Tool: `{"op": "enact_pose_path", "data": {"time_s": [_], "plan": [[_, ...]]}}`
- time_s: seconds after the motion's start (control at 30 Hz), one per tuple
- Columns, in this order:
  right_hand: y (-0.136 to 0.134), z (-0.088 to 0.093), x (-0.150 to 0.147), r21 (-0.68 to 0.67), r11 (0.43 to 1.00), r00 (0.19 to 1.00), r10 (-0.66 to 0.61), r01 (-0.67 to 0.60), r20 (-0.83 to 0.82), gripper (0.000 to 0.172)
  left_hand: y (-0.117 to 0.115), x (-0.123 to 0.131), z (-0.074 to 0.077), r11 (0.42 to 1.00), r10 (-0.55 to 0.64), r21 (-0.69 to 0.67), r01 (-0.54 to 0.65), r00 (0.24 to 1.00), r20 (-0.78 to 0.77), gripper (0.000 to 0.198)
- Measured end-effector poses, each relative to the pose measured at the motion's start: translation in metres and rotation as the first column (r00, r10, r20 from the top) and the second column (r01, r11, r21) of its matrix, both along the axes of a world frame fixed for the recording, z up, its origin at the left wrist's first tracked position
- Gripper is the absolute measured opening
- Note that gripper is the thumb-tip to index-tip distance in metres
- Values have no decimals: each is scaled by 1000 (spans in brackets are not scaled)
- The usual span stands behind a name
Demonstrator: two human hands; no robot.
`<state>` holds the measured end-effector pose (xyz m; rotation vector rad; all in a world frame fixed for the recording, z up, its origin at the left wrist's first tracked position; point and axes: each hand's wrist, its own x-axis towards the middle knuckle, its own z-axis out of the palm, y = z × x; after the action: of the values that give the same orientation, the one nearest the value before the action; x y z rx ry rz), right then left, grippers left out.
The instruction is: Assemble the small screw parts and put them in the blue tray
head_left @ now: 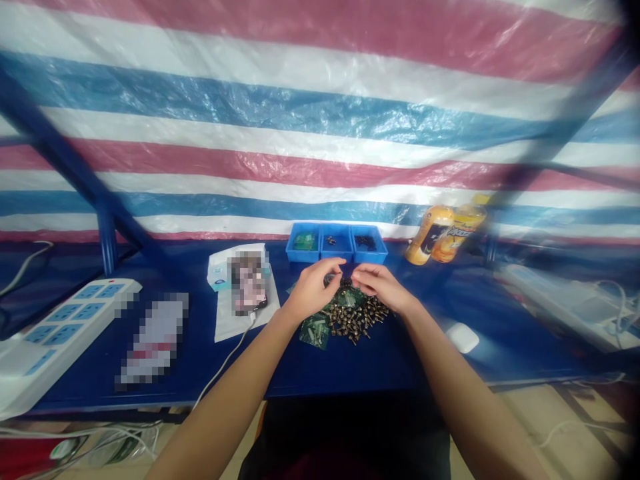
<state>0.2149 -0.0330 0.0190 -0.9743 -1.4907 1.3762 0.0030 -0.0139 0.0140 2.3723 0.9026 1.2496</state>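
Observation:
My left hand (315, 285) hovers over the near side of the blue bins, its thumb and fingers curled towards each other. Whatever lies between them is too small to name. Facing it, my right hand (381, 283) is closed in a pinch, and anything it holds is hidden. Just below both hands spreads a pile of small brass-coloured metal parts (353, 321) with dark ends. Small clear bags (315, 332) with pale pieces lie at its left, and more greenish bags (350, 298) show between the hands.
Behind the hands stands a blue three-part bin (336, 255) with small parts in each compartment. Two orange drink bottles (431, 233) are at the back right. A white case (463, 338) lies right; a phone (249, 283) with a cable and a power strip (70, 333) are left.

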Motion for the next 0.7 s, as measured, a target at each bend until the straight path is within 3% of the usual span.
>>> {"op": "enact_pose_path", "data": {"time_s": [0.17,0.3,0.53,0.7], "plan": [[-2,0,-6,158,987,986,-44,19,161,40,-5,7,-2,988,6,152,8,996,-87,32],[-3,-3,-10,258,965,964,-103,37,246,42,-4,8,-6,977,34,213,-20,997,-63,27],[-2,-5,-10,271,961,944,-132,48,302,38,-2,7,-8,984,-20,178,22,1000,-10,22],[0,-2,-5,223,969,967,-152,105,205,22,-4,7,-4,992,24,122,-27,999,25,25]]}}
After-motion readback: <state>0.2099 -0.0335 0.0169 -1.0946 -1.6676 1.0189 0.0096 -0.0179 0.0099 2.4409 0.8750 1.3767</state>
